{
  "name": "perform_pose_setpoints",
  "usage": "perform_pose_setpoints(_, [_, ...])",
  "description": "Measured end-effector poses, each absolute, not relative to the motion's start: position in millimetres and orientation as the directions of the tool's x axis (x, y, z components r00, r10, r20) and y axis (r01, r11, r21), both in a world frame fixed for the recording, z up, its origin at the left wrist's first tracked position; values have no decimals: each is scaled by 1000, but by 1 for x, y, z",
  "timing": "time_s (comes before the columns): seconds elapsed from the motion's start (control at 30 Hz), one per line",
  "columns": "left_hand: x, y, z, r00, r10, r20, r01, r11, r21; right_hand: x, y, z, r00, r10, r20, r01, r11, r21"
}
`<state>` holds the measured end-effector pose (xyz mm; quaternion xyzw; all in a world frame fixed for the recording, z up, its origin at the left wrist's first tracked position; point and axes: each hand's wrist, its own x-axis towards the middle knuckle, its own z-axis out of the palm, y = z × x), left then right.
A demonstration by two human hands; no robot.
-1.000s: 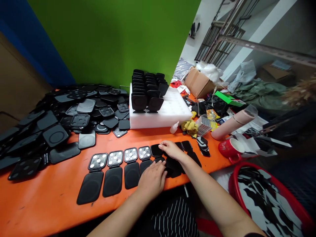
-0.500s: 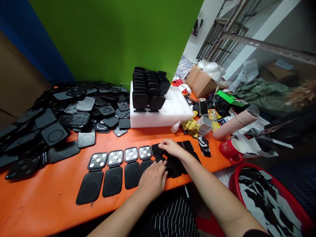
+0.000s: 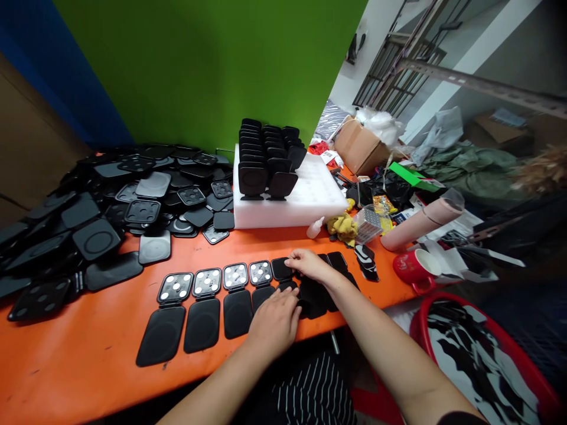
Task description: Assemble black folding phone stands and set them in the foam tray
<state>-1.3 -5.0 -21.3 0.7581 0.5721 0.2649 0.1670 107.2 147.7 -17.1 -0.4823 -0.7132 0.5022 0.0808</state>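
A row of opened black hinged cases (image 3: 202, 310) lies along the front of the orange table (image 3: 88, 354); several show silver discs in their upper halves (image 3: 207, 283). My left hand (image 3: 275, 321) rests flat, fingers together, on the lower half of the fifth case. My right hand (image 3: 309, 265) lies palm down over that case's black upper half (image 3: 282, 268), fingertips touching it. More black cases (image 3: 336, 261) lie under and right of my right wrist.
A big heap of black case parts (image 3: 101, 206) fills the left of the table. A white foam block (image 3: 310, 203) holds upright black pieces (image 3: 266, 162). A red mug (image 3: 414, 268), pink tube (image 3: 420, 221), yellow cloth (image 3: 343, 227) and red basket (image 3: 478, 354) sit right.
Both hands stay in place on the fifth case; only the view shifts slightly.
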Motion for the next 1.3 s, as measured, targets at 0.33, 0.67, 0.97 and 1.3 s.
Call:
perform_pose_setpoints(0.33, [-1, -4, -22, 207, 954, 218, 769, -296, 566, 99, 145, -5, -466, 819, -334, 746, 161, -646])
perform_pose_setpoints(0.67, [-2, -4, -21, 212, 957, 197, 758, -288, 585, 94, 136, 15, -393, 902, -179, 864, 295, -409])
perform_pose_setpoints(0.97, [-6, -5, -17, 199, 962, 185, 705, -271, 655, 161, 87, 40, -605, 763, -227, 617, 270, -739])
perform_pose_setpoints(1.3, [-15, -7, 3, 121, 984, 133, 694, -180, 697, 154, 74, 33, -467, 849, -246, 516, 36, -856])
